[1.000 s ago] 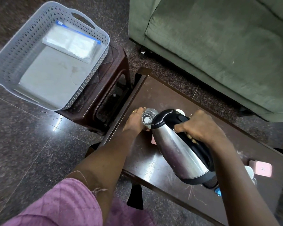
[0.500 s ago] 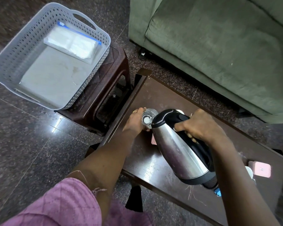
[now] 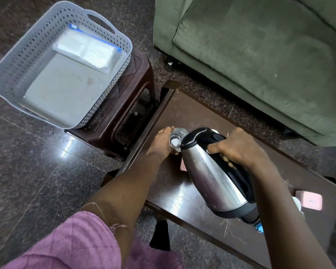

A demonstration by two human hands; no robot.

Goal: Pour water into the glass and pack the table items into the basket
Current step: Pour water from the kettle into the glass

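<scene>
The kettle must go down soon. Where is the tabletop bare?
Bare: the far-left end of the dark brown wooden table, between the clear glass and the green sofa; also the near strip between left forearm and steel kettle. Crowded: right end, around the pink square block.

- Right hand (image 3: 239, 150) grips the black handle of a tilted steel kettle (image 3: 209, 175).
- Spout meets the clear glass (image 3: 176, 139), held by the left hand (image 3: 161, 143).
- Both over the dark wooden table (image 3: 182, 109).

It was a home living room: a green sofa (image 3: 260, 65) stood beyond the right hand (image 3: 239, 150), a low table (image 3: 182, 109) under that hand, polished stone floor (image 3: 27, 171) to its left.
</scene>
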